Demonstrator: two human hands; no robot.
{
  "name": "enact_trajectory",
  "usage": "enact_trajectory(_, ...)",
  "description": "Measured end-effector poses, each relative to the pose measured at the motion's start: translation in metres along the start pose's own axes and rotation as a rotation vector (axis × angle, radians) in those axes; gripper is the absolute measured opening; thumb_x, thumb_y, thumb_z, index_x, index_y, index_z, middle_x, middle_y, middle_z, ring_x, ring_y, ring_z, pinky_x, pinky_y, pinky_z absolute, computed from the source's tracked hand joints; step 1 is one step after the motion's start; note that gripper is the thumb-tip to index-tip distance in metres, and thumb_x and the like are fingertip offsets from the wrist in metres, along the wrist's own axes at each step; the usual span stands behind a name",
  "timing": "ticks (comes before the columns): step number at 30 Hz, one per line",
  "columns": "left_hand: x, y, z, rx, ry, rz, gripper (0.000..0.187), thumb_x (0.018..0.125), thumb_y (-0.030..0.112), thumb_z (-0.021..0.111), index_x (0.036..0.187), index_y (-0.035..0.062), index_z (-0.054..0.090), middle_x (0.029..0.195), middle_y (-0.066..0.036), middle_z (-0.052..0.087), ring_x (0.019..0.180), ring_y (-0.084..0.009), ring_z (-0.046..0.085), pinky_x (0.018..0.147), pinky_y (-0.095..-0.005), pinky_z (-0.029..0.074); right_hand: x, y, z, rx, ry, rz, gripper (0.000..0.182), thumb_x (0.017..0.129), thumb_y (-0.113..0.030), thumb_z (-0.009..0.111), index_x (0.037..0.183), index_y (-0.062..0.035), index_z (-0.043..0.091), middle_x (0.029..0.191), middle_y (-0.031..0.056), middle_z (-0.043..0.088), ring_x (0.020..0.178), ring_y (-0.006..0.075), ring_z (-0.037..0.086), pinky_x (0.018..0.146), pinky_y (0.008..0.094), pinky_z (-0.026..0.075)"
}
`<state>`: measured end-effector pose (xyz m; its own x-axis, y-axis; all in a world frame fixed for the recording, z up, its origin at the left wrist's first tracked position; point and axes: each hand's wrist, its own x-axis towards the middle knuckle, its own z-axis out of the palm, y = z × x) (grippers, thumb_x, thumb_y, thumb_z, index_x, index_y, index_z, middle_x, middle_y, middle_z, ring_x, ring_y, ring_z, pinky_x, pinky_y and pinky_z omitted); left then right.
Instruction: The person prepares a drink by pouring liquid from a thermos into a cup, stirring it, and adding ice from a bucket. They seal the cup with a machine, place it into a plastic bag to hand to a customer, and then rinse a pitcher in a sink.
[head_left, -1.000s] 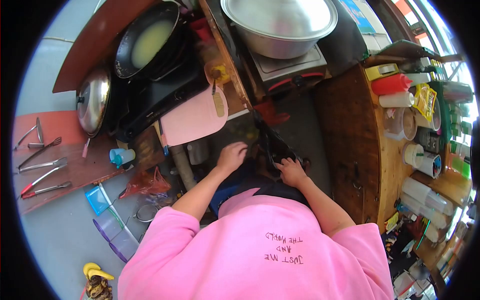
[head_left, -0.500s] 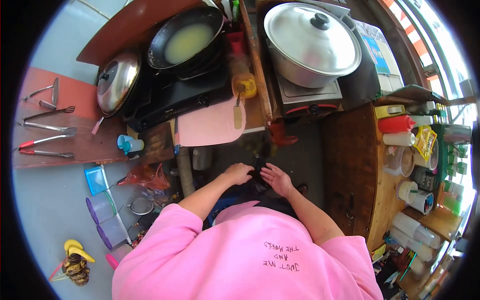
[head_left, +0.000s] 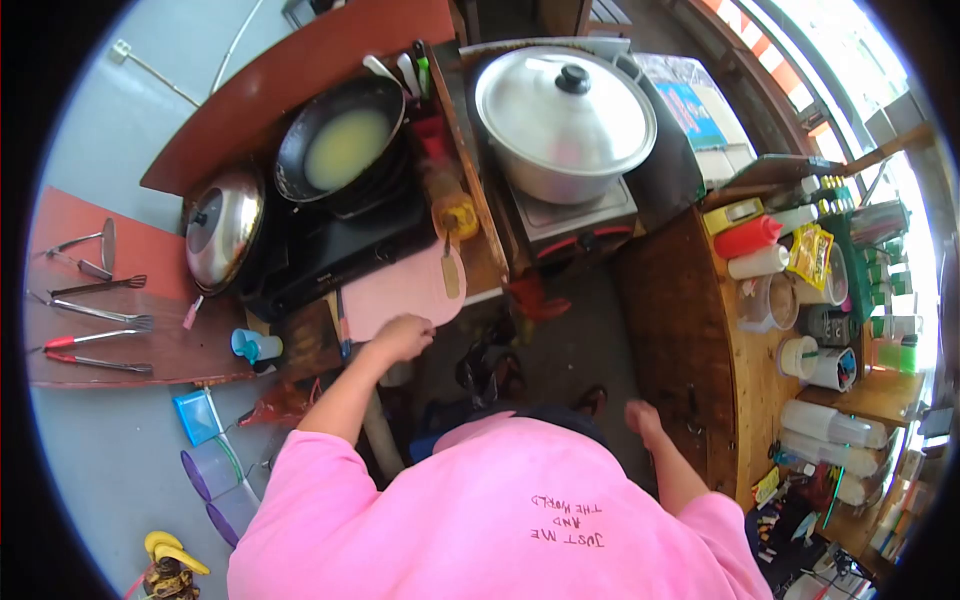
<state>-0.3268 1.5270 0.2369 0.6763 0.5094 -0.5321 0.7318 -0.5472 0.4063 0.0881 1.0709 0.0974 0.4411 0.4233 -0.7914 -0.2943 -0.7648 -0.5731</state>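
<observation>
My left hand (head_left: 403,338) is at the front edge of the pink cutting board (head_left: 385,295), with its fingers curled in; what they hold, if anything, is hidden. A knife (head_left: 452,270) with a broad blade lies at the board's right end, and a blue-tipped handle (head_left: 345,330) is along its left side. My right hand (head_left: 642,415) hangs low at my right, beside the wooden cabinet (head_left: 685,340); its fingers are blurred and foreshortened. Between my hands, lower down, is a dark, shiny plastic bag (head_left: 477,375).
Behind the board a black wok (head_left: 340,145) with pale yellow liquid sits on a gas stove (head_left: 345,255). A large lidded aluminium pot (head_left: 565,120) stands on another burner to the right. Bottles and tubs (head_left: 765,300) crowd the right-hand shelf. Utensils (head_left: 100,320) hang at left.
My hands were close together in front of my body and have moved apart. The left went forward and left to the cutting board; the right dropped back to the right. The view shifted.
</observation>
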Motion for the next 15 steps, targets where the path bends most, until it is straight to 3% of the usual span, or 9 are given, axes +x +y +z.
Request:
enact_trajectory(1, 0.002, -0.013, -0.025, 0.034, 0.142, 0.030, 0.022, 0.084, 0.027, 0.068, 0.089, 0.0064, 0.075, 0.090, -0.019, 0.072, 0.087, -0.0389, 0.069, 0.080, -0.0484, 0.054, -0.017, 0.010, -0.007, -0.059, 0.082, -0.001, 0.014, 0.088, -0.023, 0.061, 0.089, -0.0103, 0.067, 0.071, -0.0016, 0.059, 0.059, 0.0107, 0.051, 0.052, 0.0293, 0.037)
enact_trajectory(3, -0.005, -0.009, -0.097, 0.073, 0.305, 0.002, 0.027, 0.083, 0.032, 0.071, 0.082, 0.0055, 0.074, 0.083, -0.019, 0.070, 0.079, -0.0394, 0.068, 0.075, -0.0474, 0.055, -0.041, 0.047, -0.028, -0.183, 0.119, 0.006, 0.013, 0.087, -0.017, 0.058, 0.080, -0.0101, 0.066, 0.068, 0.0007, 0.058, 0.057, 0.0115, 0.050, 0.050, 0.0300, 0.036)
enact_trajectory(5, -0.016, 0.008, -0.162, 0.023, 0.466, -0.019, 0.031, 0.084, 0.034, 0.073, 0.082, 0.0035, 0.073, 0.078, -0.019, 0.070, 0.074, -0.0379, 0.068, 0.070, -0.0451, 0.055, -0.055, 0.094, -0.041, -0.085, 0.131, 0.084, 0.013, 0.089, -0.016, 0.058, 0.081, -0.0089, 0.066, 0.071, 0.0023, 0.060, 0.056, 0.0123, 0.050, 0.051, 0.0298, 0.038)
enact_trajectory(7, -0.017, 0.024, -0.206, -0.135, 0.587, 0.050, 0.028, 0.084, 0.029, 0.075, 0.085, 0.0010, 0.073, 0.074, -0.017, 0.071, 0.070, -0.0276, 0.070, 0.067, -0.0378, 0.054, -0.070, 0.131, -0.042, -0.076, 0.206, 0.204, 0.017, 0.091, -0.018, 0.059, 0.086, -0.0063, 0.070, 0.076, 0.0040, 0.063, 0.060, 0.0126, 0.054, 0.054, 0.0293, 0.044)
enact_trajectory(9, -0.005, 0.041, -0.239, -0.229, 0.609, 0.164, 0.023, 0.087, 0.022, 0.074, 0.089, -0.0001, 0.073, 0.072, -0.009, 0.070, 0.068, -0.0143, 0.066, 0.066, -0.0315, 0.052, -0.127, 0.099, -0.030, -0.017, 0.141, 0.139, 0.019, 0.092, -0.021, 0.061, 0.094, -0.0046, 0.071, 0.078, 0.0045, 0.064, 0.063, 0.0128, 0.056, 0.057, 0.0289, 0.047)
enact_trajectory(10, -0.001, 0.063, -0.256, -0.234, 0.569, 0.169, 0.025, 0.087, 0.025, 0.073, 0.091, 0.0001, 0.073, 0.077, -0.014, 0.072, 0.072, -0.0206, 0.070, 0.069, -0.0343, 0.054, -0.155, 0.071, -0.019, 0.023, 0.059, 0.077, 0.024, 0.093, -0.024, 0.064, 0.101, -0.0029, 0.072, 0.080, 0.0050, 0.066, 0.067, 0.0130, 0.059, 0.060, 0.0286, 0.049)
enact_trajectory(13, 0.041, 0.115, -0.285, -0.160, 0.565, 0.361, 0.021, 0.087, 0.021, 0.074, 0.090, 0.0002, 0.072, 0.074, -0.008, 0.070, 0.067, -0.0133, 0.065, 0.065, -0.0308, 0.052, -0.193, 0.041, -0.002, -0.030, 0.058, 0.096, 0.025, 0.090, -0.020, 0.064, 0.105, -0.0011, 0.071, 0.085, 0.0063, 0.068, 0.072, 0.0147, 0.061, 0.064, 0.0296, 0.051)
enact_trajectory(15, 0.083, 0.151, -0.298, -0.086, 0.565, 0.432, 0.023, 0.087, 0.025, 0.073, 0.092, 0.0024, 0.073, 0.079, -0.011, 0.072, 0.070, -0.0196, 0.069, 0.068, -0.0342, 0.054, -0.203, 0.032, 0.004, -0.032, 0.077, 0.100, 0.027, 0.088, -0.018, 0.065, 0.108, 0.0001, 0.071, 0.088, 0.0072, 0.069, 0.076, 0.0159, 0.063, 0.066, 0.0302, 0.051)
